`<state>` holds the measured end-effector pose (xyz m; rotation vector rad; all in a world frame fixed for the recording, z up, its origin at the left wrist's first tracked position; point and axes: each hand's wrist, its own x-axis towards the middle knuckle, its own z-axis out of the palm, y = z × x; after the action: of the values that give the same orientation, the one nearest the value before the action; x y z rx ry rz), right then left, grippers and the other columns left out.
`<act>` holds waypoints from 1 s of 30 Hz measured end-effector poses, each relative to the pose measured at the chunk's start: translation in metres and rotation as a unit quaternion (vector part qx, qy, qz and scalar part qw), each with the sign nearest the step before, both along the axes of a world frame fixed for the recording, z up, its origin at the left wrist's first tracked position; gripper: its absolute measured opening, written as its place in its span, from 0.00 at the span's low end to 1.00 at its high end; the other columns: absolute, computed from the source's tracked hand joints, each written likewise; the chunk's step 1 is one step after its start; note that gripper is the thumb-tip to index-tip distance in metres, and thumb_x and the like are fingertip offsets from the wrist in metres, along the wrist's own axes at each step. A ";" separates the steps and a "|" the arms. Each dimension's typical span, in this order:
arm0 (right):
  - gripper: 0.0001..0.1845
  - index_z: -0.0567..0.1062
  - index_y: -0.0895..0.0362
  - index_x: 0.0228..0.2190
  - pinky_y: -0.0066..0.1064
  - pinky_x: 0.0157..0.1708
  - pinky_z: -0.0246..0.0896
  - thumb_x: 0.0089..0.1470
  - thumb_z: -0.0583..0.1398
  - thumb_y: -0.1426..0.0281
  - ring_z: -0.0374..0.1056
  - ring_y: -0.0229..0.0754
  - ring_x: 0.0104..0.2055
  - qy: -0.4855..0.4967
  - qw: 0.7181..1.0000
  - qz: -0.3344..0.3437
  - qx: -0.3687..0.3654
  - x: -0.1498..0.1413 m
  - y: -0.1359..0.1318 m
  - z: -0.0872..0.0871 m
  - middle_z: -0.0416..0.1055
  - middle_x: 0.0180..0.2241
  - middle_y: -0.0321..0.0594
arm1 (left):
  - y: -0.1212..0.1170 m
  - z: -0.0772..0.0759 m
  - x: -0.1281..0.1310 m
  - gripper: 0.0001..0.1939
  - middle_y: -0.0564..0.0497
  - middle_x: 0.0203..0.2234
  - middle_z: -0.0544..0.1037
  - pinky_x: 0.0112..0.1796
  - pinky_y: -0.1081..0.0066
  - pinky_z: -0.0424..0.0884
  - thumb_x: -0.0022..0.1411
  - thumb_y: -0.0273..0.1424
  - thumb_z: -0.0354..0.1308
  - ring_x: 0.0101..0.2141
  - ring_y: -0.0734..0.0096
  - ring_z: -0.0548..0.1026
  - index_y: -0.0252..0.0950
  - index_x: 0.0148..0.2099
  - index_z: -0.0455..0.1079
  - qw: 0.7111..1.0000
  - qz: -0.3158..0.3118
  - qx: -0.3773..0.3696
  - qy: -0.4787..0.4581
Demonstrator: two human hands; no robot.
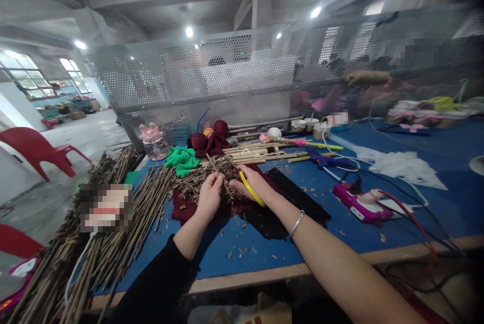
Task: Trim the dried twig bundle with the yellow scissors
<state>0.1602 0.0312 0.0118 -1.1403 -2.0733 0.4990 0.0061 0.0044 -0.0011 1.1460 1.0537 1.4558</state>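
Over a heap of dry brown twigs (188,181), my left hand (210,194) pinches a thin dried stem (212,162) between thumb and fingers. Close beside it, my right hand (254,183) is closed on yellow-handled scissors (252,190), whose blades point towards the left hand and are partly hidden among the stems. Beneath the heap lies a dark red cloth (180,211), with a black cloth (298,198) to its right. Long cut stems (141,203) lie in a bundle left of the heap.
A green cloth (182,161), a pink-lidded jar (154,141) and sticks stand or lie along the back. On the right are a blue glue gun (321,158), a purple power strip (361,205) with cables and white plastic (406,168). A perforated metal screen (170,72) rises behind the table.
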 end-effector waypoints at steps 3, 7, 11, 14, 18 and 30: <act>0.29 0.65 0.57 0.45 0.33 0.41 0.57 0.44 0.62 0.57 0.65 0.45 0.43 -0.023 1.000 0.002 -0.003 0.000 0.001 -0.003 0.68 0.42 0.46 | 0.000 0.003 -0.001 0.12 0.56 0.21 0.65 0.22 0.80 0.58 0.53 0.39 0.56 0.21 0.81 0.62 0.36 0.33 0.64 0.997 -0.011 -0.007 -0.080; 0.32 0.64 0.58 0.47 0.34 0.43 0.57 0.42 0.63 0.57 0.63 0.46 0.45 -0.024 0.999 -0.003 0.030 0.000 0.006 -0.009 0.66 0.44 0.47 | -0.003 0.015 -0.006 0.08 0.60 0.16 0.55 0.17 0.82 0.54 0.55 0.34 0.55 0.15 0.85 0.54 0.35 0.33 0.61 0.957 -0.140 -0.079 -0.242; 0.31 0.63 0.58 0.46 0.35 0.45 0.56 0.42 0.63 0.58 0.62 0.46 0.47 -0.007 0.999 -0.007 0.052 0.004 0.014 -0.013 0.65 0.46 0.48 | -0.009 0.028 -0.012 0.04 0.61 0.15 0.48 0.14 0.84 0.47 0.58 0.28 0.52 0.13 0.86 0.48 0.34 0.31 0.60 0.902 -0.216 -0.128 -0.352; 0.32 0.63 0.59 0.46 0.36 0.46 0.55 0.41 0.63 0.58 0.62 0.46 0.47 -0.003 0.999 0.002 0.043 0.005 0.014 -0.013 0.65 0.46 0.48 | -0.010 0.032 -0.015 0.06 0.61 0.15 0.48 0.13 0.84 0.45 0.57 0.28 0.51 0.13 0.86 0.47 0.34 0.28 0.58 0.890 -0.223 -0.126 -0.377; 0.27 0.63 0.60 0.44 0.33 0.41 0.58 0.46 0.59 0.57 0.64 0.43 0.40 0.027 0.999 0.023 0.021 0.001 0.007 -0.007 0.68 0.40 0.46 | -0.008 0.028 -0.010 0.09 0.62 0.13 0.47 0.12 0.84 0.41 0.54 0.32 0.54 0.12 0.86 0.45 0.35 0.28 0.57 0.926 -0.168 -0.131 -0.311; 0.21 0.68 0.58 0.43 0.30 0.35 0.59 0.49 0.57 0.59 0.66 0.41 0.32 0.064 0.997 -0.033 0.029 -0.001 0.006 -0.009 0.72 0.34 0.42 | 0.009 0.003 -0.010 0.15 0.59 0.16 0.65 0.20 0.80 0.55 0.45 0.40 0.61 0.18 0.83 0.60 0.32 0.31 0.68 0.996 0.037 -0.026 -0.078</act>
<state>0.1591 0.0372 0.0031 -1.1103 -1.9218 0.4637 -0.0034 0.0133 0.0020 0.9489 1.0276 1.5399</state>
